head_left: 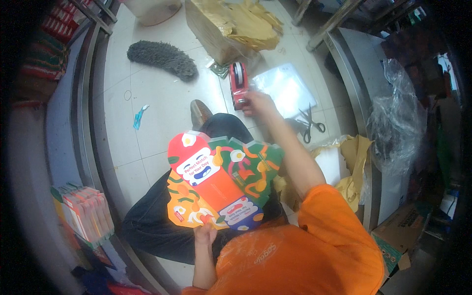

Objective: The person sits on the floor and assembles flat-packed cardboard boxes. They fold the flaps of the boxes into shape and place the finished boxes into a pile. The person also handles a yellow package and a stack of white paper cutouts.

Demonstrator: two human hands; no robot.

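Note:
Across my lap lies a colourful die-cut printed card (221,189) in red, green, orange and blue, with food drawings and smiling mouths. Its upper edges look thick, as if several sheets are stacked. My left hand (205,233) pinches the card's lower edge, fingers partly hidden beneath it. Out in front, my right hand (260,104) has its fingers closed on the near end of a red tape dispenser (233,81) on the floor. A roll of tape shows in the dispenser. Beside that hand lies a clear plastic-covered white sheet or packet (287,86).
Black scissors (310,125) lie right of my forearm. Ahead are a grey fluffy duster head (162,59) and a box (209,32) with brown paper. Crumpled brown paper (356,157) sits at my right. Metal racks (84,98) flank both sides. Folded cards (88,214) stand left.

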